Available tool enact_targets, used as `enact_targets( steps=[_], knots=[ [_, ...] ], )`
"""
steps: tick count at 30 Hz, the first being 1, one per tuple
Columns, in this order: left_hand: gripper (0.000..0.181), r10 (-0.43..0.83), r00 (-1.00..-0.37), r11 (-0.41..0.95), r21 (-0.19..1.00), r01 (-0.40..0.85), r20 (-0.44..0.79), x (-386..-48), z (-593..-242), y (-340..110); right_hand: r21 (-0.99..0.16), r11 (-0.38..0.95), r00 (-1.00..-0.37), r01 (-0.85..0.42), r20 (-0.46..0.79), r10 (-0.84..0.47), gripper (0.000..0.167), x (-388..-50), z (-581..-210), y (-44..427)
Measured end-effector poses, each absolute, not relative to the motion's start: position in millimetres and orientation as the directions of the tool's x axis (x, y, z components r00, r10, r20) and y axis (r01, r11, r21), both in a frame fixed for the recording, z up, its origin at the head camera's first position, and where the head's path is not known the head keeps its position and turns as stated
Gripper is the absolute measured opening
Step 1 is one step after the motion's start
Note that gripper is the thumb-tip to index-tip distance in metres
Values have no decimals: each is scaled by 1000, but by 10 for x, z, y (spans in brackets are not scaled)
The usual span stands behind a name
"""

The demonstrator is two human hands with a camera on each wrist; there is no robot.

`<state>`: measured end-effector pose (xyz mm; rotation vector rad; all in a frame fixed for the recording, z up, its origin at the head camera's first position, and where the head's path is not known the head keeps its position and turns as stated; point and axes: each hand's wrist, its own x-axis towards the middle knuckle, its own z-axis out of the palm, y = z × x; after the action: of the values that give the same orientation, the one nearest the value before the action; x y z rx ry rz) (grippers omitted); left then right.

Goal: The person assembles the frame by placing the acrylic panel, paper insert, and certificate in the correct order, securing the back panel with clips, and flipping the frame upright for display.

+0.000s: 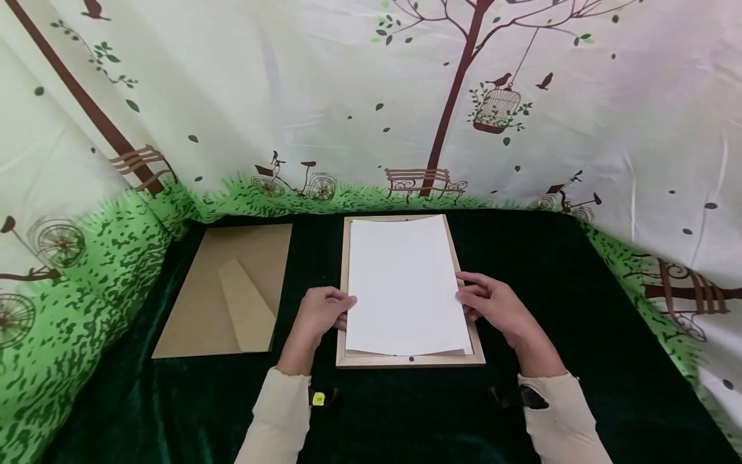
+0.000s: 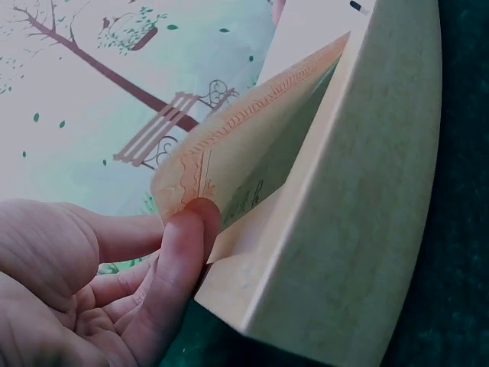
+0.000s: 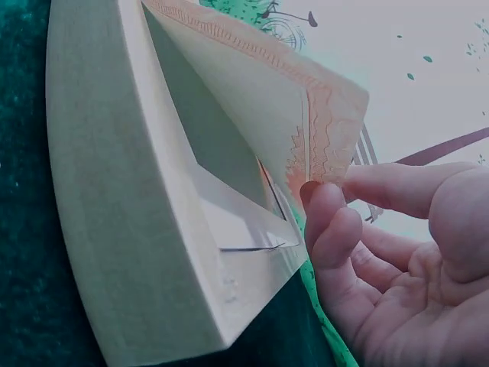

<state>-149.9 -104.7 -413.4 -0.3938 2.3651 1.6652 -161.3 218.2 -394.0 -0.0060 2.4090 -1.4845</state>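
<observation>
White paper lies between left hand and right hand, fingers pinching its opposite edges.

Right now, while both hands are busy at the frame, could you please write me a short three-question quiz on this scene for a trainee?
1. Multiple choice: what do the left hand and the right hand both pinch?
A) the dark green cloth
B) the white sheet
C) the printed curtain

2. True or false: in the head view, the brown board lies to the left of the wooden frame.

3. Short answer: in both wrist views, what colour is the patterned border on the white sheet?

Key: 1. B. 2. True. 3. Orange.
</observation>
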Motion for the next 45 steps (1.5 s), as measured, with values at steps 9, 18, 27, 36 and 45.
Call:
enact_targets(
  steps=[9, 18, 27, 36, 45],
  knots=[
    [20, -92, -931, 332, 871, -363, -353, -1502, -4128, -1051, -857, 498, -958, 133, -240, -157, 55, -1635, -3938, 2162],
    [21, -115, -926, 352, 857, -375, -358, -1503, -4118, -1033, -858, 497, -962, 130, -232, -148, 53, -1637, -3955, 2163],
    [23, -129, -936, 422, 836, -351, -328, -1500, -4122, -1025, -860, 494, -963, 132, -230, -142, 52, -1631, -3963, 2164],
    [19, -120, -955, 471, 832, -294, -270, -1461, -4080, -1068, -854, 500, -964, 145, -236, -123, 50, -1622, -3968, 2157],
    [20, 14, -996, 661, 748, -58, -90, -1415, -4010, -1050, -849, 507, -964, 147, -238, -119, 50, -1624, -3987, 2151]
  ],
)
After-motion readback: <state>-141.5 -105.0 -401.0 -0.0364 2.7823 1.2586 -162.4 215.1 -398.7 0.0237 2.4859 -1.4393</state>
